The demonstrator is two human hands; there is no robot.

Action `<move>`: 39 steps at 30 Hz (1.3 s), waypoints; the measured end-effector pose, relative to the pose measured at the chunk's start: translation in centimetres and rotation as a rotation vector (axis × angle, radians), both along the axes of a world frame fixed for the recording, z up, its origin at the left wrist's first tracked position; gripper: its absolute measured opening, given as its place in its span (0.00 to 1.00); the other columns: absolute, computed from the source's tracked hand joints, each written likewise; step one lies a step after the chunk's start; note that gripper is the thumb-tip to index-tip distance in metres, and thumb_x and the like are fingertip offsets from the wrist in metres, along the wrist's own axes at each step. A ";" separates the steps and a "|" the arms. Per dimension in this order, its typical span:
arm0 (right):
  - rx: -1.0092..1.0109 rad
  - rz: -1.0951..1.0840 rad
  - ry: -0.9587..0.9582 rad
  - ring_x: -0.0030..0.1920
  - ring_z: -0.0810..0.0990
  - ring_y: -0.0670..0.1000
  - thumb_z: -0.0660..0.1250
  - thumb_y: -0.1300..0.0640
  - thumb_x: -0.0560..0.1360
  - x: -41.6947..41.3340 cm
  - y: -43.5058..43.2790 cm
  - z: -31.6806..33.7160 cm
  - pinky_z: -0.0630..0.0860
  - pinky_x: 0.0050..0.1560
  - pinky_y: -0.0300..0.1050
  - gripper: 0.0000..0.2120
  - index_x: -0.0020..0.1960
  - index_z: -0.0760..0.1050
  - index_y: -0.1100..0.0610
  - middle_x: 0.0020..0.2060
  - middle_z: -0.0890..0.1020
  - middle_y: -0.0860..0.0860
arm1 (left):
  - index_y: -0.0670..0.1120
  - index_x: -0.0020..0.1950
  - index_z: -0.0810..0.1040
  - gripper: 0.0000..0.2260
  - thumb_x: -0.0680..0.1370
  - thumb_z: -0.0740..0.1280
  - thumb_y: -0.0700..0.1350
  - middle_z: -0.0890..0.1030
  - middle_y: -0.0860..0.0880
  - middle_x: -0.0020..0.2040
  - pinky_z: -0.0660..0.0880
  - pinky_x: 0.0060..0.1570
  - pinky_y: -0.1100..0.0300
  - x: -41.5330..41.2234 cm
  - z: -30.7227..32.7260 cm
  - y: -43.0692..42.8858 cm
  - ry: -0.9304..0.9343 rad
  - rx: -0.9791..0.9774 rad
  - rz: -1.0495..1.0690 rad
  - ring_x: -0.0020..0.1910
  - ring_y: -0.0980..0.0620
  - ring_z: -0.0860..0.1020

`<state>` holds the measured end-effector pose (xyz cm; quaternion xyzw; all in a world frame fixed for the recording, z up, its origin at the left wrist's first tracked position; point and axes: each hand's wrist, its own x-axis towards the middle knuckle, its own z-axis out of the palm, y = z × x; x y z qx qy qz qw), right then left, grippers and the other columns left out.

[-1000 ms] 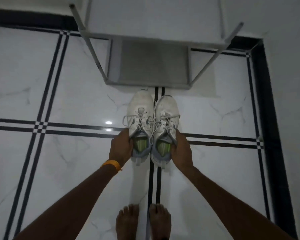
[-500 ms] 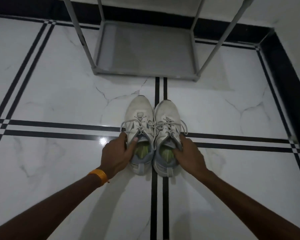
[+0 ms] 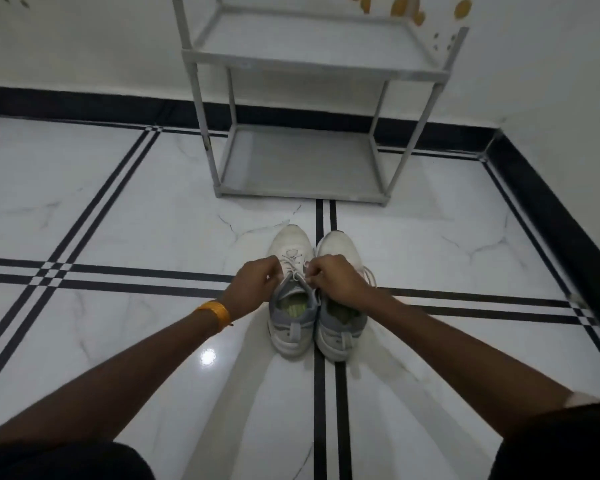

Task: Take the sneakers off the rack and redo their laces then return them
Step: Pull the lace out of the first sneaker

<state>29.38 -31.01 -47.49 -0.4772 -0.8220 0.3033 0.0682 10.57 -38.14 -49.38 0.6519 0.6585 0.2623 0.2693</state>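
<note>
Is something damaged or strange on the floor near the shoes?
Yes. A thin dark crack runs across the marble floor tile just beyond the left sneaker. Otherwise nothing stands out.

Floor [image 3: 118, 209]: glossy white marble, paired black inlay lines, light glare [image 3: 208, 357]. Walls [image 3: 84, 39]: white, black skirting [image 3: 84, 102]. Orange leaf decals [image 3: 406, 6] upper right.

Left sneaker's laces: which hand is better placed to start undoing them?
Probably the right hand: its fingertips pinch at the laces above the left sneaker. The left hand is curled beside them, its grip hidden.
</note>
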 end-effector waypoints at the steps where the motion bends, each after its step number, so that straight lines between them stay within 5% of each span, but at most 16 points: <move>1: 0.002 0.013 -0.013 0.42 0.83 0.53 0.70 0.62 0.73 -0.1 0.0 0.0 0.80 0.48 0.52 0.04 0.42 0.82 0.61 0.40 0.86 0.56 | 0.41 0.46 0.74 0.03 0.79 0.63 0.40 0.80 0.46 0.41 0.78 0.41 0.47 0.2 0.1 -0.1 0.007 -0.018 -0.002 0.37 0.46 0.76; 8: -0.021 -0.020 0.005 0.46 0.80 0.57 0.58 0.61 0.80 0.4 -0.4 -0.1 0.76 0.46 0.51 0.07 0.47 0.74 0.62 0.46 0.83 0.58 | 0.39 0.51 0.70 0.06 0.81 0.56 0.40 0.79 0.42 0.40 0.76 0.37 0.52 0.5 1.1 -0.3 0.007 -0.162 0.021 0.34 0.43 0.77; 14: -0.208 -0.157 0.117 0.45 0.79 0.53 0.59 0.60 0.76 -0.4 -0.3 0.8 0.76 0.50 0.53 0.06 0.46 0.74 0.59 0.45 0.83 0.57 | 0.42 0.48 0.71 0.02 0.78 0.60 0.40 0.77 0.45 0.39 0.67 0.31 0.61 1.2 1.5 0.1 0.005 -0.170 0.046 0.37 0.47 0.73; 18: -0.173 -0.161 0.112 0.46 0.81 0.51 0.68 0.59 0.73 -1.0 -0.4 0.4 0.77 0.46 0.45 0.02 0.44 0.79 0.57 0.43 0.84 0.52 | 0.41 0.48 0.77 0.04 0.76 0.64 0.38 0.78 0.45 0.39 0.69 0.24 0.71 0.9 1.6 0.5 -0.015 -0.150 0.069 0.33 0.55 0.74; 29: 0.015 -0.100 0.055 0.42 0.83 0.50 0.72 0.63 0.70 -1.2 -0.5 -0.1 0.76 0.43 0.41 0.04 0.41 0.86 0.57 0.39 0.87 0.53 | 0.41 0.48 0.85 0.07 0.75 0.67 0.38 0.86 0.45 0.48 0.69 0.45 0.64 1.1 0.4 0.6 0.027 -0.098 0.085 0.42 0.52 0.77; 39: 0.100 -0.106 0.026 0.38 0.83 0.50 0.72 0.64 0.69 -1.0 -1.5 0.4 0.74 0.40 0.40 0.05 0.38 0.86 0.58 0.36 0.87 0.53 | 0.41 0.52 0.85 0.09 0.77 0.66 0.38 0.85 0.44 0.52 0.69 0.47 0.64 1.2 1.0 0.3 0.064 -0.106 0.067 0.43 0.52 0.76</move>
